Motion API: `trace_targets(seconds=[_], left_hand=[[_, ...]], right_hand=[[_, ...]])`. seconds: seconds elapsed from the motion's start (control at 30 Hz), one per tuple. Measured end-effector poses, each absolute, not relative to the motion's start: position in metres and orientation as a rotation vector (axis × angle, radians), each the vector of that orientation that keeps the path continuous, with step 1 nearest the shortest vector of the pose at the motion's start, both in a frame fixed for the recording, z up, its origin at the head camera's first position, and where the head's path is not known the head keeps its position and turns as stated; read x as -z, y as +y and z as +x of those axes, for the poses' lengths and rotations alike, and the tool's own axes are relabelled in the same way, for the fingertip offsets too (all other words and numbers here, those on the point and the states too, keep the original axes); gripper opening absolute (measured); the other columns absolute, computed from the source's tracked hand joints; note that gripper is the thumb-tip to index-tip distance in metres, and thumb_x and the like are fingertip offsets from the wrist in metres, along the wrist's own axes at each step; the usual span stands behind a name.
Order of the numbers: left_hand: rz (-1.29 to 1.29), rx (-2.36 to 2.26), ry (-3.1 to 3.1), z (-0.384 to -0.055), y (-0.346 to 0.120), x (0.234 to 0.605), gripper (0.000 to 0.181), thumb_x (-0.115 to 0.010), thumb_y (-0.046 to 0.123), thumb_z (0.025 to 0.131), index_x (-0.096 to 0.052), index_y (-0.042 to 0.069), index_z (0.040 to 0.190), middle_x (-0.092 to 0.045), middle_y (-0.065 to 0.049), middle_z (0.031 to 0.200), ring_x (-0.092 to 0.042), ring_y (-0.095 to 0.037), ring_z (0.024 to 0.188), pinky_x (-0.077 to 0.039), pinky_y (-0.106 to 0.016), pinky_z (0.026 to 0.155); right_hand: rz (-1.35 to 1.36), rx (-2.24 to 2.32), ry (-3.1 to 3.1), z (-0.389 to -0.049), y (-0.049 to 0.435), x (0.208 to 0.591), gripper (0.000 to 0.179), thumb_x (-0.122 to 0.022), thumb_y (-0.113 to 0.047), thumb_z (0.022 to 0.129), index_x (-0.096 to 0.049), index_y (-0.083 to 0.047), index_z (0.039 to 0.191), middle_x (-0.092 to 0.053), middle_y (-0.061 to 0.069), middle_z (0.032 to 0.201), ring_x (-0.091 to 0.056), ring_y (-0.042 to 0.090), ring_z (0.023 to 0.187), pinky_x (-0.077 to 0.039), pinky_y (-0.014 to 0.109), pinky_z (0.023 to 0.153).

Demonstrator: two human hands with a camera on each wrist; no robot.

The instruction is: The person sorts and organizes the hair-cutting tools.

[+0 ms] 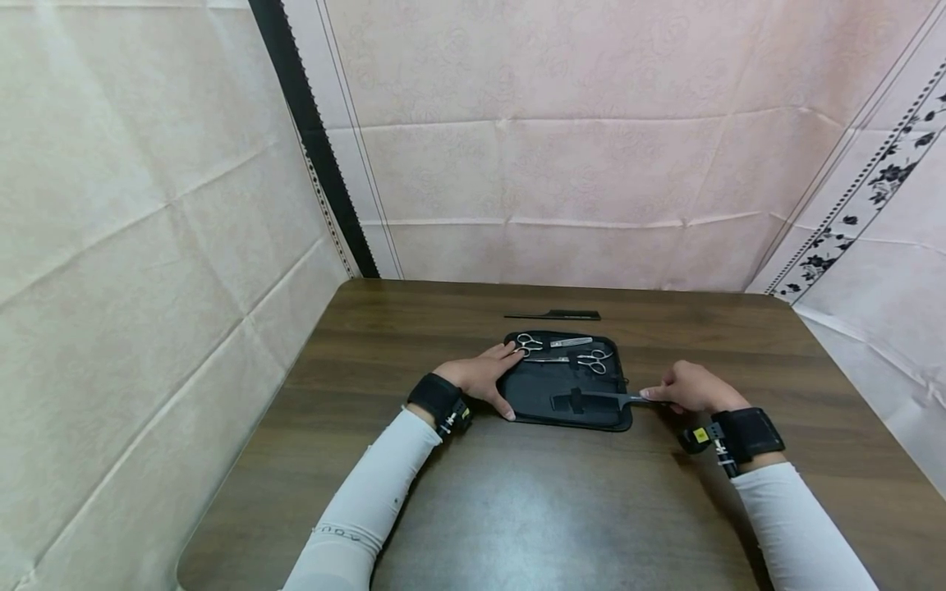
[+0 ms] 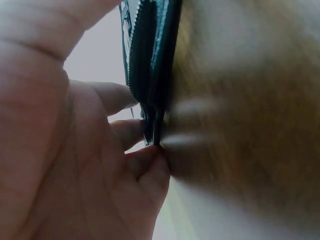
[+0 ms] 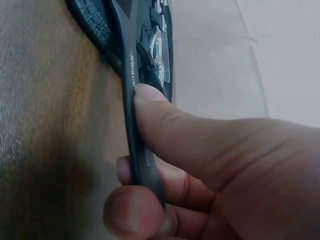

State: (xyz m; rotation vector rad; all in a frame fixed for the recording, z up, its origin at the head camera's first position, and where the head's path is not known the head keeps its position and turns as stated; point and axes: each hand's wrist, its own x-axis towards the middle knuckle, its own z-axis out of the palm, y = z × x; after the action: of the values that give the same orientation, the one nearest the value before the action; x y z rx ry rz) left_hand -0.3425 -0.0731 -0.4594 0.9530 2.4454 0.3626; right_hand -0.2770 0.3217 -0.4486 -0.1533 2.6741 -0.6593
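Brace the case [image 1: 534,391] with the left hand [image 1: 484,377] spread wide, and, the right hand [image 1: 698,387] pinching the comb [image 3: 128,100], keep it flat and aligned with the strap [image 1: 576,400].

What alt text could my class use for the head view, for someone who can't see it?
A person's right hand holds a comb by its handle, the other end over an open black case; the left hand touches the case's left edge. Scissors lie inside, and a second comb lies beyond the case on a table.

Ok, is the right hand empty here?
No, the right hand is gripping a long, flat black comb.
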Motion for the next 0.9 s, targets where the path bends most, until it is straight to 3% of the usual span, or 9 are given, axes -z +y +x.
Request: trace_targets(seconds=[0.9], left_hand=[[0.940,-0.354,2.454,-0.3413,-0.0723,0.4593,0.119,-0.084,0.052,0.083,-0.008,0.020,0.169,0.006,-0.005,0.177,0.006,-0.027,0.164,-0.017,-0.051,0.130]], right_hand=[[-0.223,0.650,2.634,-0.2699,0.3164,0.4450,0.047,-0.067,-0.040,0.101,-0.065,-0.009,0.065,-0.052,-0.002,0.055,-0.047,0.014,0.053,-0.037,0.030,0.057]])
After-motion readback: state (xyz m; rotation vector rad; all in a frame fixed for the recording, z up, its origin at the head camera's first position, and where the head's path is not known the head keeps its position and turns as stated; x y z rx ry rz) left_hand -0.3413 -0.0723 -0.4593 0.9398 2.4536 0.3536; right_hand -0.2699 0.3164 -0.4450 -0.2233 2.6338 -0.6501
